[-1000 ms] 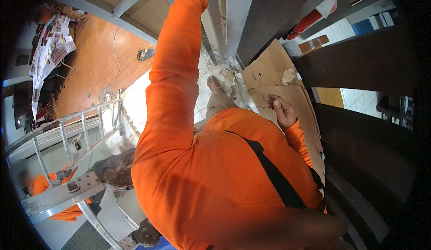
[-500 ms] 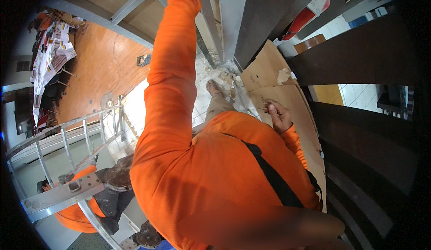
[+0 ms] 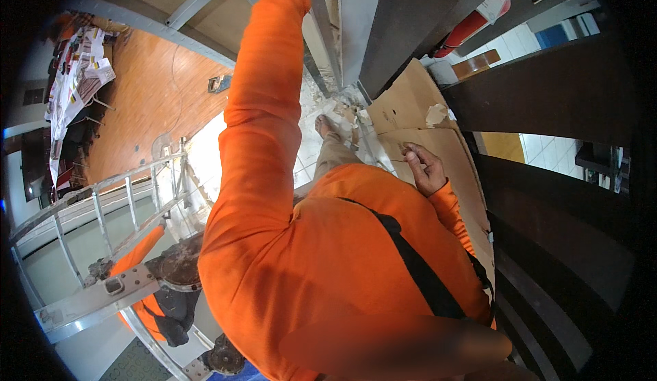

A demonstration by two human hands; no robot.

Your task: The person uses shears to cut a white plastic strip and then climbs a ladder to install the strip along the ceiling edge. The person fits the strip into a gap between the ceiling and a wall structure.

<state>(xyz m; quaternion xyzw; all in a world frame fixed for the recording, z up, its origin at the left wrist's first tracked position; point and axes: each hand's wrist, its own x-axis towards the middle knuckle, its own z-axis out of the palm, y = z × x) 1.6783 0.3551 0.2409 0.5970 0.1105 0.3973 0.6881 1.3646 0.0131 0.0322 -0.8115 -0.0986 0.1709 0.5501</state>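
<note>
Tool (image 3: 219,83) near edge of wooden floor (image 3: 144,87); dark slats (image 3: 540,196) along right edge of brown, creased, torn cardboard (image 3: 407,100). Right grip (image 3: 426,170) curled, cannot tell if pinching anything; left grip unseen.

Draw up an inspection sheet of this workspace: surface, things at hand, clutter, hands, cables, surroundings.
Surface: white tiles and an orange-brown wood floor.
Things at hand: cardboard behind the right hand; metal frame near the raised left forearm.
Clutter: pale debris on the tiles; a hand tool on the wood.
Hands: left out of view; right has fingers bent, grip unclear.
Cables: one thin line across the wood, probably a cable.
Surroundings: ladder, co-worker in orange, dark slats.
</note>
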